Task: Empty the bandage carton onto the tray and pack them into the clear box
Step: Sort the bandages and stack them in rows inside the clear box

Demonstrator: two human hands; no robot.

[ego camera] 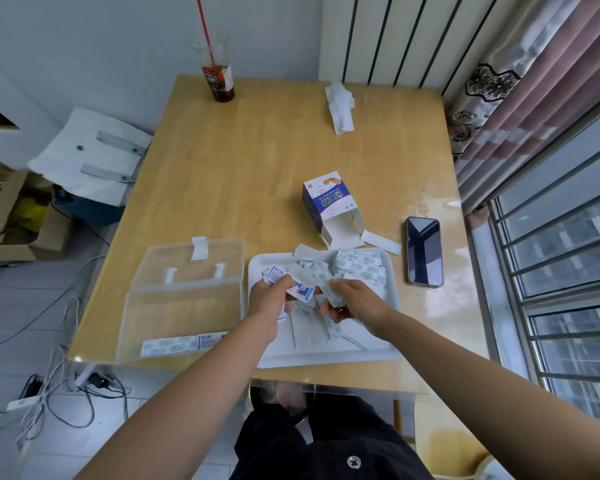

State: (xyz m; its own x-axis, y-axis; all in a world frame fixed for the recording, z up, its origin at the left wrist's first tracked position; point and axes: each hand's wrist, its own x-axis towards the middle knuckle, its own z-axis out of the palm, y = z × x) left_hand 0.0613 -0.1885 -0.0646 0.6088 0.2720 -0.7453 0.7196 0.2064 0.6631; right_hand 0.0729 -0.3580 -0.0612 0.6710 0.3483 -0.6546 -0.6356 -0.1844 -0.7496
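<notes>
Both hands are working over the tray [326, 356]: the left hand [269, 299] is gripping a small bunch of wrapped bandages [300, 292], and the right hand [355, 301] is pinching a few more. The loose pile [361, 268] is lying in the tray's far right corner. The open carton [326, 202] is lying just behind the tray, and the clear box [184, 306] is sitting just left of it. They're looking feather-light, flat and slippery, so I'm thinking stack them and pinch across the edges.
</notes>
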